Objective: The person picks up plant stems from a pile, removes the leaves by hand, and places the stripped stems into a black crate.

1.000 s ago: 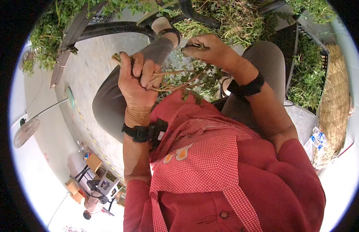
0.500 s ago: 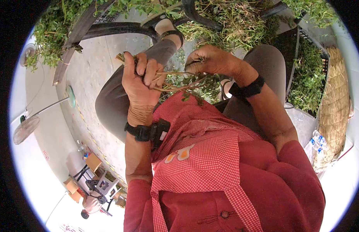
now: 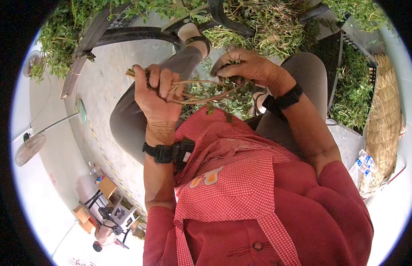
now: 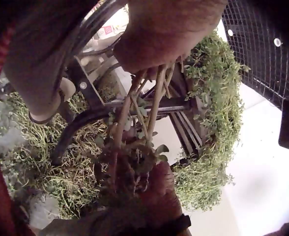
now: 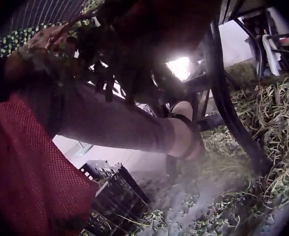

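My left hand (image 3: 157, 95) grips a small bunch of brownish plant stems (image 3: 204, 83), whose cut ends stick out past the thumb side. The stems run across to my right hand (image 3: 250, 68), whose fingers and thumb curl round the leafy part. Green leaves (image 3: 219, 106) hang below the stems over my lap. In the left wrist view, the left hand (image 4: 169, 37) is at the top with stems (image 4: 157, 101) running down to the right hand (image 4: 159, 189). The right wrist view shows dark leafy sprigs (image 5: 102, 73) in shadow under the right hand.
Leafy greens (image 3: 59, 48) are heaped on a dark-framed stand (image 3: 130, 34) ahead. Pulled stems (image 3: 268, 26) lie in a pile on the floor. A crate of greens (image 3: 352, 84) and a straw roll (image 3: 383, 119) stand at right. A fan (image 3: 31, 150) and another person (image 3: 107, 234) are at left.
My right hand came down and closer to the stems, and its fingers now sit round the leafy part. The left hand shifted slightly, still holding the bunch.
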Available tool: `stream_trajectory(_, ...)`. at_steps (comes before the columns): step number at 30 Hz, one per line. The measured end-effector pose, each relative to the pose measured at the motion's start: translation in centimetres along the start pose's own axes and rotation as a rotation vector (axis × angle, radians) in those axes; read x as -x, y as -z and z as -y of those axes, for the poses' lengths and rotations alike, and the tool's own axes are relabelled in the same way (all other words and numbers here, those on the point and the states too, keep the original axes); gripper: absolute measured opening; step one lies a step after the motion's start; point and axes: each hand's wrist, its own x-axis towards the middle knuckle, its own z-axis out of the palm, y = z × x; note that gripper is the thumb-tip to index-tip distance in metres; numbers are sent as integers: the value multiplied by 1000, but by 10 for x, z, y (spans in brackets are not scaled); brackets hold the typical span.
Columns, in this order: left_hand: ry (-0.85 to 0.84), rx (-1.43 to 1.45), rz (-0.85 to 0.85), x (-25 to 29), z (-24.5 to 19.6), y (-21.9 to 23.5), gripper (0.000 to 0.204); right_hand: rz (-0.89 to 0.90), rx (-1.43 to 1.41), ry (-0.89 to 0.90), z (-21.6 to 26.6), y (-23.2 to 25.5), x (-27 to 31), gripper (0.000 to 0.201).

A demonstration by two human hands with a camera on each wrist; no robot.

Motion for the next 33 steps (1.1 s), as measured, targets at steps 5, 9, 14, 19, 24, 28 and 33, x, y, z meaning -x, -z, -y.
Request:
stream_trajectory(5,-11,-16,-31,0,1,0,46,96,79,101,-6,-2,-3,27)
stream_trajectory(9,-26,-59,-25,0,2,2,47,106,141,84,-4,-4,-4,29)
stream_trajectory(14,8,-63,3,0,5,3,47,-41,413,172,-3,-7,-9,24)
stream_trajectory(19,54,-236,-5,3,21,-3,49,-402,823,452,-24,-20,-27,22)
stream_trajectory(24,-61,-179,142,7,12,0,49,-445,-155,-14,-23,12,-19,21)
stream_trajectory(28,-16,-69,101,4,7,-3,49,-295,-426,-63,-2,1,-10,17)
stream_trajectory(33,6,41,103,3,5,-2,48,79,-78,-45,-8,-18,-11,26)
